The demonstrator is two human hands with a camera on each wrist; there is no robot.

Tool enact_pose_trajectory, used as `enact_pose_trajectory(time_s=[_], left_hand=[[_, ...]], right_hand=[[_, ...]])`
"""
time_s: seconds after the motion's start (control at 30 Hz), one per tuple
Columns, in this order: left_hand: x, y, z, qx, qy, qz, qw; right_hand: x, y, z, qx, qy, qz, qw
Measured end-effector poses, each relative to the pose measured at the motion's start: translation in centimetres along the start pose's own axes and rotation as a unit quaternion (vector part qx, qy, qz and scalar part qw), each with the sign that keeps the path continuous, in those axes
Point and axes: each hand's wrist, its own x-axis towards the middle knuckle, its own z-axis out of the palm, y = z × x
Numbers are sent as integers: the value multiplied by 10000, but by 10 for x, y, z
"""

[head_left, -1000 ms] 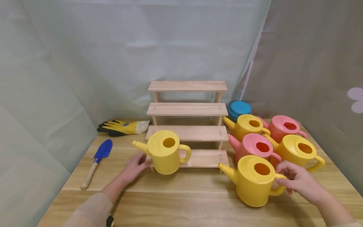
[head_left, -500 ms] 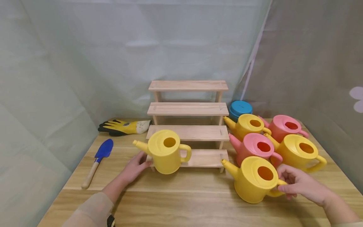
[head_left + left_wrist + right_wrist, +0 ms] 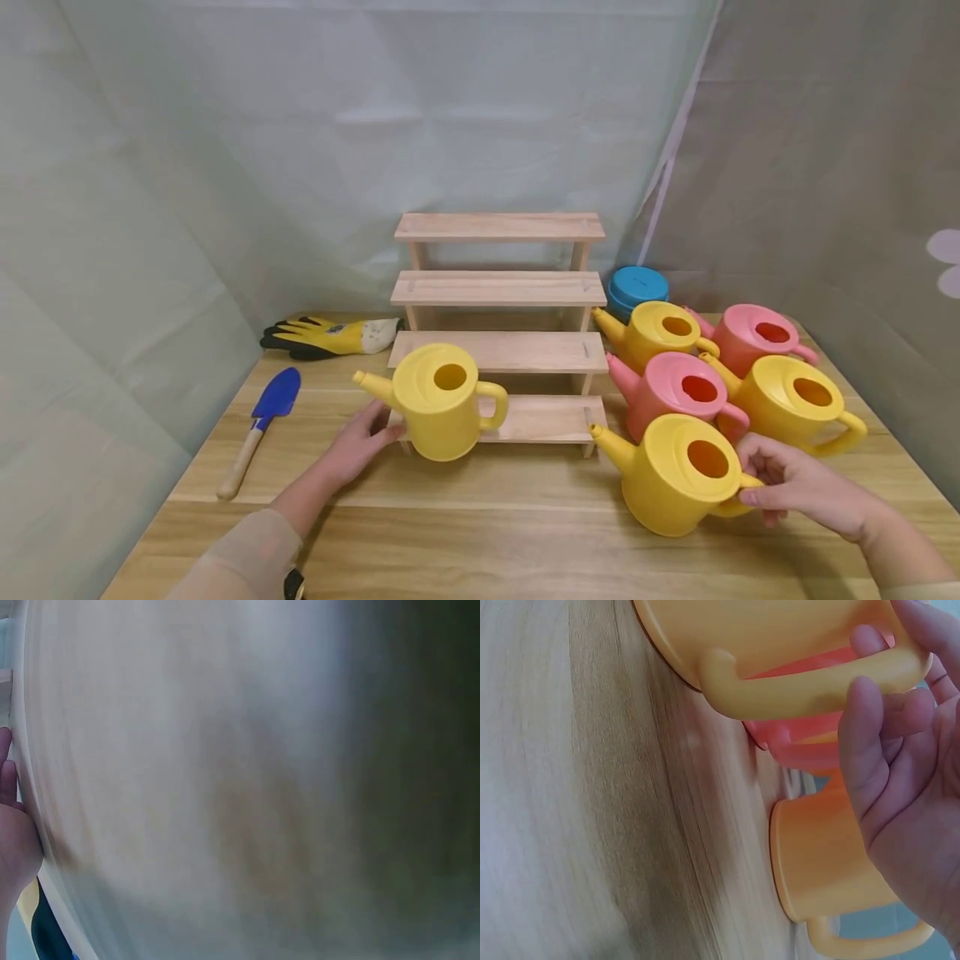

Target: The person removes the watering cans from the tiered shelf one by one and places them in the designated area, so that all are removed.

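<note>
In the head view a yellow watering can (image 3: 437, 404) stands at the left end of the lowest step of the wooden stepped rack (image 3: 498, 352). Beside that can, my left hand (image 3: 358, 446) lies low, its thumb against the rack's left end; the can hides some fingertips. My right hand (image 3: 806, 487) pinches the handle (image 3: 817, 686) of another yellow watering can (image 3: 675, 479), whose spout points left toward the rack. Whether its base touches the table cannot be told. The left wrist view is mostly blurred wood, with part of my hand (image 3: 16, 836) at its left edge.
Close behind the held can stand a pink can (image 3: 671, 387), a yellow can (image 3: 791, 404), another yellow can (image 3: 654, 329) and another pink can (image 3: 750, 337). A blue lidded tub (image 3: 637, 287) is behind them. Gloves (image 3: 333, 336) and a blue trowel (image 3: 276, 396) lie left.
My right hand and its watering can have shifted slightly to the right and away from me, and the can has turned a little. My left hand and its neighbouring can stay put.
</note>
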Motion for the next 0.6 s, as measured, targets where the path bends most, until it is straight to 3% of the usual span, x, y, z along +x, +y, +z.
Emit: enact_pose_trajectory(time_s=[0.4, 0.6], left_hand=[[2, -2, 0, 18, 20, 8, 10000], [1, -2, -1, -11, -27, -14, 10000]], right_hand=[[-3, -7, -5, -321, 128, -370, 9987], [-6, -18, -11, -455, 124, -314, 9984]])
